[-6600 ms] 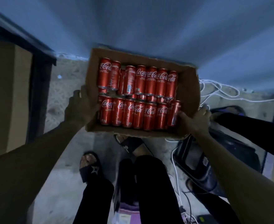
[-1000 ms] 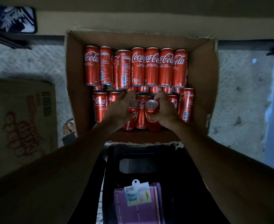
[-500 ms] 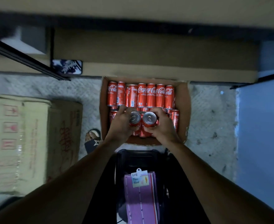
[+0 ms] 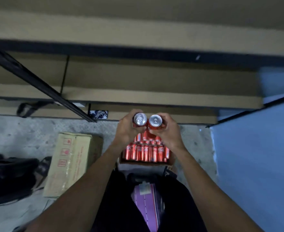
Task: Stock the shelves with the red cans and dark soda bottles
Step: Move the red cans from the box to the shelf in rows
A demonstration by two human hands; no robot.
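Red left can [image 4: 140, 119] sat wrapped in left hand [image 4: 128, 131], right can [image 4: 155, 120] in right hand [image 4: 168, 132]; likely full-heavy, slick, dentable; mid-body grip best.

We are looking through one wide-angle camera worn on the head, facing forward and steeply down along both forearms. We are seeing the left hand [image 4: 127, 130] and right hand [image 4: 170, 132] near at mid-frame, the floor [image 4: 29, 131] well below, and the shelves [image 4: 154, 96] ahead at the top.
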